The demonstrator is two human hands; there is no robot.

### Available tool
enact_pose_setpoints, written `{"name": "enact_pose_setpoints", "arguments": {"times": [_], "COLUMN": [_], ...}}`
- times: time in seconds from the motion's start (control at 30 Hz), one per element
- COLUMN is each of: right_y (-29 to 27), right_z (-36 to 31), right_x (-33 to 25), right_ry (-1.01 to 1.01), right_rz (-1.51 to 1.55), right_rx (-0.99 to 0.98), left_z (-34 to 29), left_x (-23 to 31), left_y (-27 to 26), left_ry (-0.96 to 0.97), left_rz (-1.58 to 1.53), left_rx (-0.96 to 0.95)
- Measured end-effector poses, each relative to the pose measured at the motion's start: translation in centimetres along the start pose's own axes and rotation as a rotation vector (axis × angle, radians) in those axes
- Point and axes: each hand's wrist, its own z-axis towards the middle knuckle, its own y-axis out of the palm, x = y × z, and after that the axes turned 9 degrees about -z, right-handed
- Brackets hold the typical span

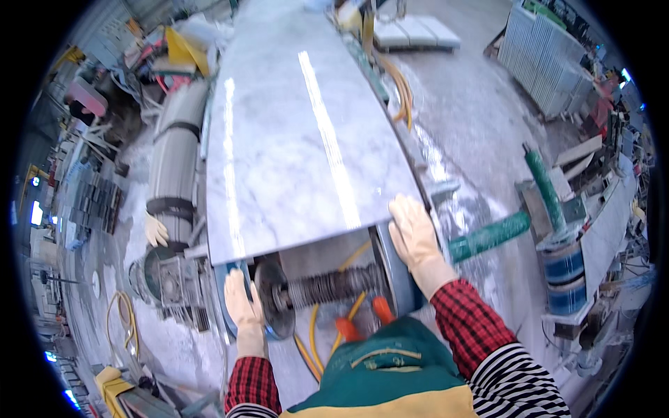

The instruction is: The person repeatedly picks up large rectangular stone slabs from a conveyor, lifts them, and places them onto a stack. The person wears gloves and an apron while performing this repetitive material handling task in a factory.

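L hand (240,298) & R hand (412,235) grip marble slab (300,139) edge.

The marble slab (300,132) is pale grey-white with faint darker veins and two bright streaks of glare. Both hands, left hand (241,301) and right hand (416,237), wear cream gloves; the sleeves (465,322) are red-and-black check over black-and-white stripes. The apron (390,369) is dark green with a yellow band. At three o'clock, the handle (488,237) is green. The hoses (317,341) under the slab are yellow and orange.
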Motion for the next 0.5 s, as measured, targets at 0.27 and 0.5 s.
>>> {"name": "enact_pose_setpoints", "arguments": {"times": [0.27, 0.5], "right_y": [-2.3, -2.5], "right_z": [0.5, 1.0], "right_x": [-0.2, 0.8], "right_ry": [0.003, -0.099], "right_rz": [0.022, 0.049], "right_rx": [-0.004, 0.047], "left_z": [0.2, 1.5], "left_x": [0.1, 0.2], "left_y": [-0.1, 0.1], "left_ry": [-0.046, -0.026], "left_rz": [-0.008, -0.047], "left_rx": [-0.044, -0.011]}}
